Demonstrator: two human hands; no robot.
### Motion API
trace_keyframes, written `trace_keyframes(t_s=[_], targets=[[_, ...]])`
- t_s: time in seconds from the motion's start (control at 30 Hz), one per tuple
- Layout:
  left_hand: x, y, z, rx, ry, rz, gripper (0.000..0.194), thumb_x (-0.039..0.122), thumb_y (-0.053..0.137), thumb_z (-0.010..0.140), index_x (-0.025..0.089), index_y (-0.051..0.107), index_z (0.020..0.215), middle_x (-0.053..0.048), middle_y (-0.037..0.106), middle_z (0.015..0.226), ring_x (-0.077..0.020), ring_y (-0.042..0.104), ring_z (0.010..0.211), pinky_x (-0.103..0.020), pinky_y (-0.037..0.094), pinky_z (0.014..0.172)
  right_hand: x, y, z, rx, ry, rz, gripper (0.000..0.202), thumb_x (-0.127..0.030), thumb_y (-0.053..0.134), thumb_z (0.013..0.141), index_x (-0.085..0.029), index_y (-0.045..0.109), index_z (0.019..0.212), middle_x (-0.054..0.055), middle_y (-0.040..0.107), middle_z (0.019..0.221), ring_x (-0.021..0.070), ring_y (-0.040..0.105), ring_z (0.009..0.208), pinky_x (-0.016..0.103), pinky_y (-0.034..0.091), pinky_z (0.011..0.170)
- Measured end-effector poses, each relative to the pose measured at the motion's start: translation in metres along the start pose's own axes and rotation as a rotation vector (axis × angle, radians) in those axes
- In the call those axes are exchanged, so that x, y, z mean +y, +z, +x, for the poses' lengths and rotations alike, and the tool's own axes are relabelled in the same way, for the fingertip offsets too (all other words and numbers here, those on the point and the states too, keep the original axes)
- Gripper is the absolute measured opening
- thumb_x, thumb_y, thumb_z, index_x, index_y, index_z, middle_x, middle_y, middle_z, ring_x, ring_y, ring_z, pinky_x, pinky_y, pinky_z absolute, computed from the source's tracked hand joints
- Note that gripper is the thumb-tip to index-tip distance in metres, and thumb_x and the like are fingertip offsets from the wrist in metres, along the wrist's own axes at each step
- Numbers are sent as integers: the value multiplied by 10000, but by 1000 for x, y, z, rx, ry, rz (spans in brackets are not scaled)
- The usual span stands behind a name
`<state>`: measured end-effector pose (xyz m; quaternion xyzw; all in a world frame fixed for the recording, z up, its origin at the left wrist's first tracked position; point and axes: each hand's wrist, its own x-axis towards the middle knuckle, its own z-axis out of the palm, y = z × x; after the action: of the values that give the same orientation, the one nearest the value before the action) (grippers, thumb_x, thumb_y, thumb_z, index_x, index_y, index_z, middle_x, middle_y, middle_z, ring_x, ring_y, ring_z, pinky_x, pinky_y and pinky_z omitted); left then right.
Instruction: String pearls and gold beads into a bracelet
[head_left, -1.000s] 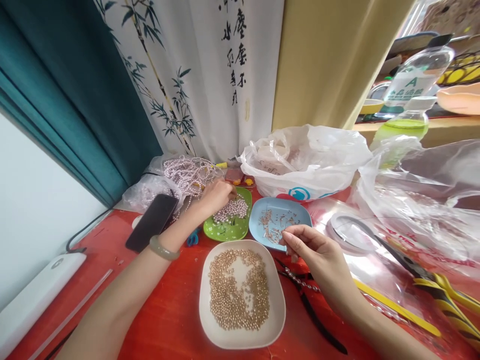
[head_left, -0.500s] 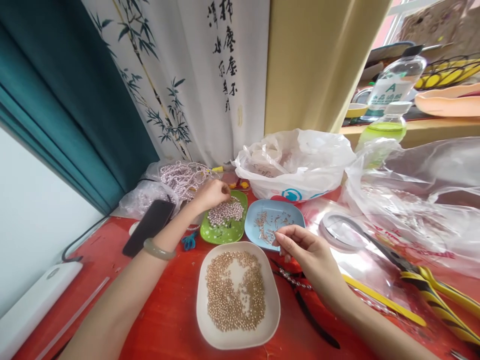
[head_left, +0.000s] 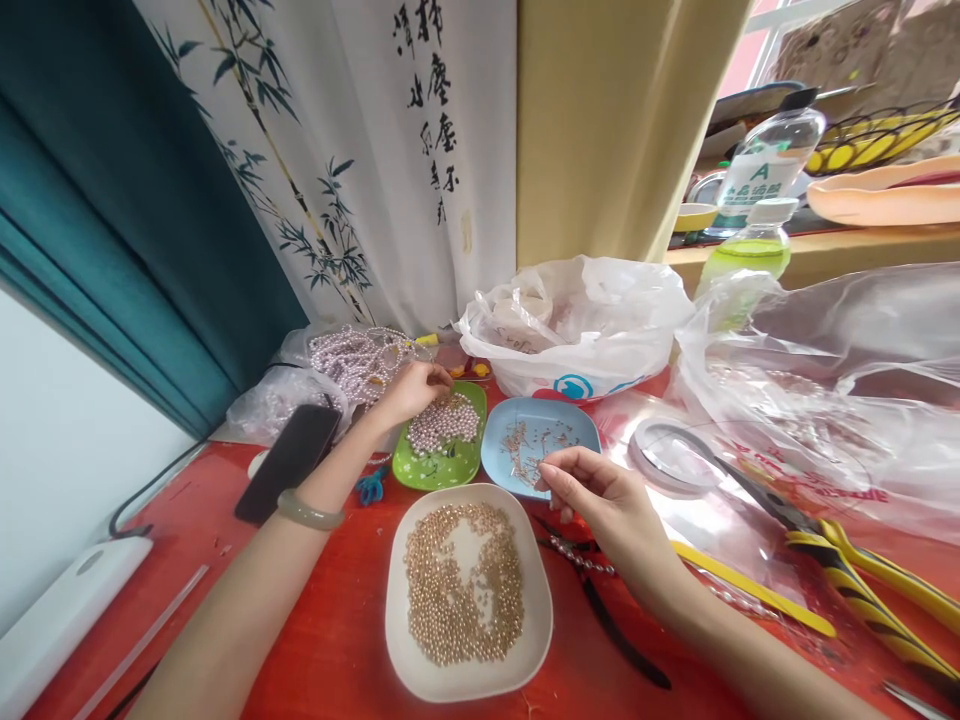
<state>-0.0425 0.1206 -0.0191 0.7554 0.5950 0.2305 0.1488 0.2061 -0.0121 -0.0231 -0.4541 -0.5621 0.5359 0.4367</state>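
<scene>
My left hand (head_left: 415, 392) is over the back left of a green tray (head_left: 431, 474) of pale pink beads (head_left: 444, 424). Its fingertips are pinched together; whatever lies between them is too small to make out. At the front right corner of a blue tray (head_left: 574, 412), my right hand (head_left: 589, 485) has thumb and index finger pressed together. What that pinch holds is also unclear. Small metallic pieces (head_left: 525, 445) lie scattered in the blue tray. Nearest me, a cream tray (head_left: 397, 640) is covered with gold beads (head_left: 459, 620).
Black-handled pliers (head_left: 615, 635) and a beaded strand (head_left: 581, 558) lie beside my right wrist. Farther right are yellow-and-black pliers (head_left: 847, 570), a tape roll (head_left: 671, 455) and plastic bags (head_left: 795, 350). A phone (head_left: 289, 462) and pink bead strands (head_left: 360, 362) sit left.
The whole view has shifted slightly, so most things appear a little farther left. Both hands stay pinched at nearly the same places over the trays.
</scene>
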Motion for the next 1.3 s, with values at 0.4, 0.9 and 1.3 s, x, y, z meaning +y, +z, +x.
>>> trace_keyframes(t_s=[0.4, 0.9, 1.3], targets=[[6, 1, -6, 17, 34, 110, 157, 226, 569, 661, 193, 671, 777, -45, 682, 803, -188, 597, 744, -280, 421, 696, -1, 0, 1, 4, 10, -22, 209, -380, 531, 740, -177, 541, 691, -42, 485, 532, 80, 447, 477, 217, 359, 470], [9, 1, -8, 51, -42, 155, 151, 259, 538, 689, 182, 663, 726, -57, 674, 750, -198, 591, 683, -280, 407, 604, 1, 0, 0, 2, 10, -21, 211, -386, 531, 747, -181, 541, 696, -41, 489, 533, 81, 438, 474, 213, 351, 461], [0, 5, -2, 49, -9, 37, 180, 159, 569, 620, 156, 647, 782, -32, 674, 758, -160, 604, 695, -249, 451, 650, -3, 1, 0, 4, 24, -25, 188, -367, 522, 735, -186, 542, 688, -35, 494, 516, 86, 450, 462, 223, 353, 452]])
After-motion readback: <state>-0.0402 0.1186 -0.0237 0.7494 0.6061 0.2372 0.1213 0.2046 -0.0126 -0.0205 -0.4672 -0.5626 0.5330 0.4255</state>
